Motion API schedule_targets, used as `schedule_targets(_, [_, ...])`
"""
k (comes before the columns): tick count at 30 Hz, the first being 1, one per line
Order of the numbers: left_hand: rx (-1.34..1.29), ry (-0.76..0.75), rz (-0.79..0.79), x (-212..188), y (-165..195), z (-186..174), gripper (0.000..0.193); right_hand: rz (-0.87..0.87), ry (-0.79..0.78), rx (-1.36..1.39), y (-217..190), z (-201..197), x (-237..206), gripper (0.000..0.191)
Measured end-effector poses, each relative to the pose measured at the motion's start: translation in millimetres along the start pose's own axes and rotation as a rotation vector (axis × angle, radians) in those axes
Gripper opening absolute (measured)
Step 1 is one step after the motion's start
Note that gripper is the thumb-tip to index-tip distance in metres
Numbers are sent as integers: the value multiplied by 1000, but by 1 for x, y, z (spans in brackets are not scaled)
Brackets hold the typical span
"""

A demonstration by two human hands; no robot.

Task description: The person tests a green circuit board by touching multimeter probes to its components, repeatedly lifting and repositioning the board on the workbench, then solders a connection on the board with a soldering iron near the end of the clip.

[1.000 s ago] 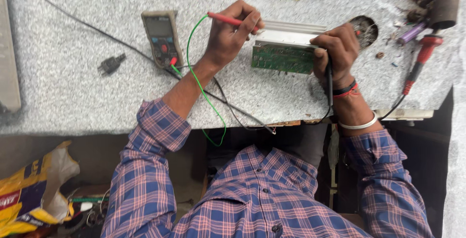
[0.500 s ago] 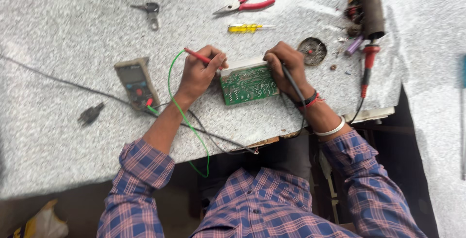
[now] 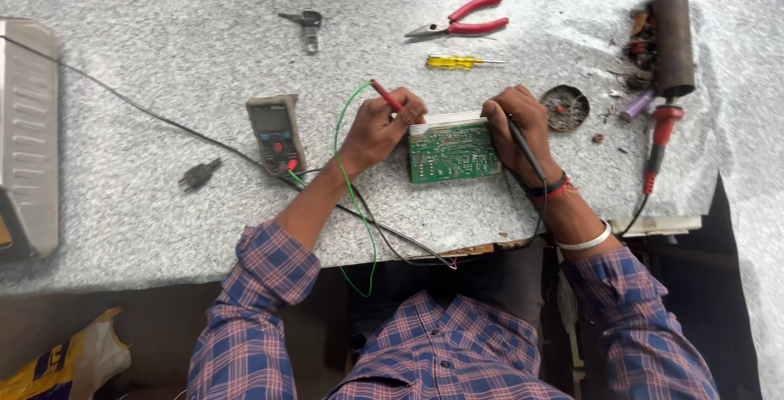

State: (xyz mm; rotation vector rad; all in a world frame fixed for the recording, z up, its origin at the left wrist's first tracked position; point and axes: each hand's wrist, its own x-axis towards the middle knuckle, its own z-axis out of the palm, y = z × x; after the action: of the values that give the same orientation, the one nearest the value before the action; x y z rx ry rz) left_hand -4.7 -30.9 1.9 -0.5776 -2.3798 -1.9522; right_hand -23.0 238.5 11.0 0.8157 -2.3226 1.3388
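Both hands [image 3: 384,126] [image 3: 514,126] apparently press slim probes [image 3: 386,95] to flat green board [image 3: 453,153].

Circuit boards: I count one, green circuit board [image 3: 453,153].
Test probes: two, a red probe [image 3: 386,95] and a black probe [image 3: 523,145].
Hands: two, left hand [image 3: 377,129] and right hand [image 3: 518,132], one probe in each.
Meters: one grey multimeter [image 3: 276,131].
Pliers: one pair, red-handled pliers [image 3: 460,25].
Screwdrivers: one yellow screwdriver [image 3: 459,61].
Soldering irons: one red-handled soldering iron [image 3: 658,140].
Keys: I log one key [image 3: 308,24]; cannot tell if more are bunched with it.
Round tins: one round tin [image 3: 564,108].
Plugs: one black plug [image 3: 198,175].
Green wires: one green wire [image 3: 347,178].
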Motion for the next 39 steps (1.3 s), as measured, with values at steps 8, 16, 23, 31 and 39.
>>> schedule_targets(8, [85, -34, 28, -4, 18, -5, 34, 88, -24, 31, -13, -1, -2, 25])
schedule_targets(16, [159, -122, 19, -5, 34, -4, 38, 101, -14, 59, -14, -6, -4, 25])
schedule_targets(23, [174, -120, -57, -7, 42, -2, 26, 120, -19, 68, -15, -8, -6, 27])
schedule_targets(31, [174, -76, 17, -7, 27, -3, 27, 97, -32, 70, -16, -8, -6, 28])
schedule_targets(39, [-92, -82, -52, -7, -8, -1, 72, 110, -20, 69, -14, -7, -7, 27])
